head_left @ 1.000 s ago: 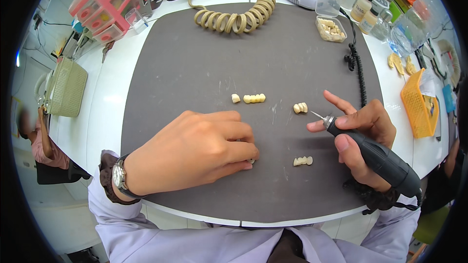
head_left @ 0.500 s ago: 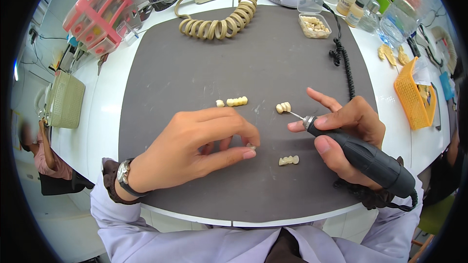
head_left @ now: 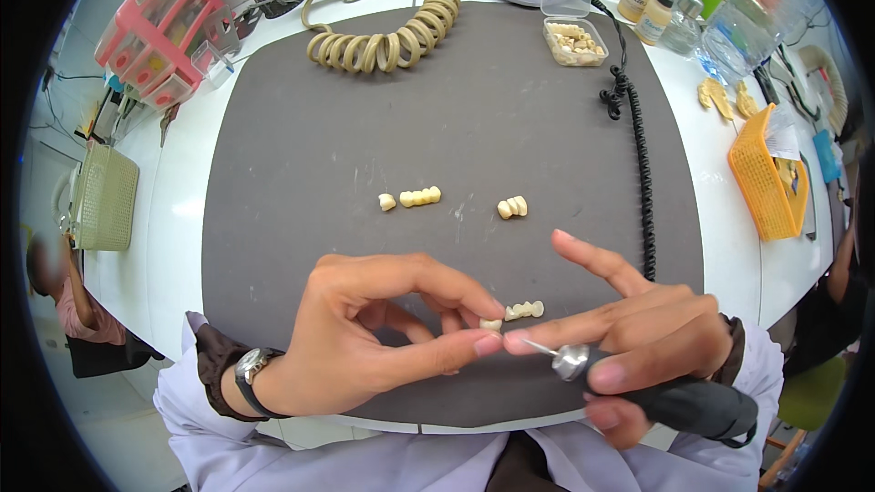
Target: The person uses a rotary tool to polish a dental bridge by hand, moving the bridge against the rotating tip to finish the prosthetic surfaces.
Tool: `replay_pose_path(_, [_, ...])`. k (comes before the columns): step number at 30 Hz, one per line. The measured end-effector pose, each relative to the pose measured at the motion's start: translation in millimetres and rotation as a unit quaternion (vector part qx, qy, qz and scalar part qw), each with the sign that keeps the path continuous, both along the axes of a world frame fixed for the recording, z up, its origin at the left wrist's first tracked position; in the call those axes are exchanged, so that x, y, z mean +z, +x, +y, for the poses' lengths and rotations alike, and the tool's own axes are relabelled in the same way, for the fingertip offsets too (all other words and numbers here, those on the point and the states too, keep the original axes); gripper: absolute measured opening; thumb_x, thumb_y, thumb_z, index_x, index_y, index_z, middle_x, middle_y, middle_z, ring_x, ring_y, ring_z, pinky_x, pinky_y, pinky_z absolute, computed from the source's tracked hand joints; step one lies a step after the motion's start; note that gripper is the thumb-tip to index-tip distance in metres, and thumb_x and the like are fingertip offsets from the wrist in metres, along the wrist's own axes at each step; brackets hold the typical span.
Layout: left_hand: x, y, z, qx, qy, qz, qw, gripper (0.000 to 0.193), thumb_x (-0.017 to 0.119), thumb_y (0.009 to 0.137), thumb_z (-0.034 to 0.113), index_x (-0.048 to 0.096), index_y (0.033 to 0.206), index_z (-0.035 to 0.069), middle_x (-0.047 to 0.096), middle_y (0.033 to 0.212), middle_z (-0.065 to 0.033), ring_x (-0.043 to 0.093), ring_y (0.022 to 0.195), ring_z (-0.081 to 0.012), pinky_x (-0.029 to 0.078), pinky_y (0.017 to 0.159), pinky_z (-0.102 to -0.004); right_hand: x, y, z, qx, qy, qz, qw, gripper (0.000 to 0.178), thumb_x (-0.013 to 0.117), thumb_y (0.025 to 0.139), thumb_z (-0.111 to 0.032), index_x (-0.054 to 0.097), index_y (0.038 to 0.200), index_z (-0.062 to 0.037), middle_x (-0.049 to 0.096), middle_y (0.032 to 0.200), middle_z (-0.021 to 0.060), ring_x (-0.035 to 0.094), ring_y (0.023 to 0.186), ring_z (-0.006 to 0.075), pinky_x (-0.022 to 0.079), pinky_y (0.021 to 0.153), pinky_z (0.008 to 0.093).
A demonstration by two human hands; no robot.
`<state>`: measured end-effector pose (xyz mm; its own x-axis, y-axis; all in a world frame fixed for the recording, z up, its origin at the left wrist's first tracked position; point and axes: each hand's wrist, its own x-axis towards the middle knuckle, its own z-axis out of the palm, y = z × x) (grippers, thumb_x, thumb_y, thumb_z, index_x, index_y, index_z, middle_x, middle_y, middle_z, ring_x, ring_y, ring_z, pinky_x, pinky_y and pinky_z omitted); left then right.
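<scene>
Between thumb and forefinger, my left hand point(head_left: 374, 319) pinches a small tooth-coloured dental crown point(head_left: 491, 324), mostly covered by the fingertips. My right hand point(head_left: 656, 319) grips a black rotary handpiece point(head_left: 697, 407), its thin metal bur pointing left toward the crown. The right forefinger reaches to the left thumb tip. Just beyond the fingertips a dental bridge point(head_left: 525, 311) lies on the grey mat point(head_left: 310, 146). Farther off rest a three-unit bridge point(head_left: 512, 208), a longer yellowish bridge point(head_left: 420, 197) and a single crown point(head_left: 387, 202).
A clear box of crowns point(head_left: 576, 44) stands open at the far right of the mat. Coiled beige hose point(head_left: 392, 47) lies at the back, and a black coiled cord point(head_left: 643, 164) runs down the right. An orange basket point(head_left: 752, 187) and pink drawers point(head_left: 155, 32) flank the mat.
Both hands have drawn nearer to me and together. The handpiece has swung away from the three-unit bridge, its bur now near the crown in my left hand. The view has shifted slightly.
</scene>
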<state>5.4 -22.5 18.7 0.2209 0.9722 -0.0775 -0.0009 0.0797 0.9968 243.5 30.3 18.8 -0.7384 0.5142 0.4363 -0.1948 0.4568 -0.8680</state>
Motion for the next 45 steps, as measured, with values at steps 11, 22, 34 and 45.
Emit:
replay_pose_path(11, [-6,1,1,0.018,0.066,0.030,0.997,0.018,0.081,0.074,-0.008,0.070,0.088,-0.006,0.073,0.085,-0.0156,0.073,0.078,-0.0205,0.063,0.066,-0.0281,-11,-5,0,-0.009,0.011,-0.006,1.000,0.034,0.068,0.084,-0.004,0.056,0.114,-0.0121,0.072,0.075,0.0129,0.067,0.106,0.0416,0.016,0.109,0.0754])
replay_pose_path(22, [-4,-3,1,0.020,-0.034,-0.024,0.999,0.020,0.075,0.082,-0.004,0.070,0.101,-0.009,0.072,0.088,-0.0156,0.071,0.077,-0.0176,0.061,0.067,-0.0261,-9,-7,5,-0.017,0.045,-0.031,0.998,0.031,0.070,0.084,-0.006,0.057,0.111,-0.0140,0.071,0.071,0.0106,0.067,0.105,0.0403,0.014,0.109,0.0757])
replay_pose_path(34, [-5,-11,8,-0.051,-0.164,-0.123,0.977,0.026,0.064,0.093,0.000,0.064,0.117,-0.009,0.069,0.102,-0.0166,0.070,0.088,-0.0192,0.061,0.080,-0.0307,-8,-13,3,-0.030,0.067,-0.067,0.995,0.035,0.073,0.080,-0.004,0.059,0.111,-0.0158,0.067,0.065,0.0014,0.069,0.103,0.0389,0.015,0.110,0.0744])
replay_pose_path(45, [-11,-16,10,-0.042,-0.218,-0.148,0.964,0.027,0.065,0.093,0.004,0.057,0.117,-0.006,0.069,0.099,-0.0129,0.069,0.087,-0.0155,0.061,0.076,-0.0276,-17,-16,0,-0.023,0.114,-0.086,0.990,0.037,0.076,0.077,-0.004,0.062,0.110,-0.0137,0.064,0.063,-0.0008,0.066,0.112,0.0357,0.020,0.114,0.0678])
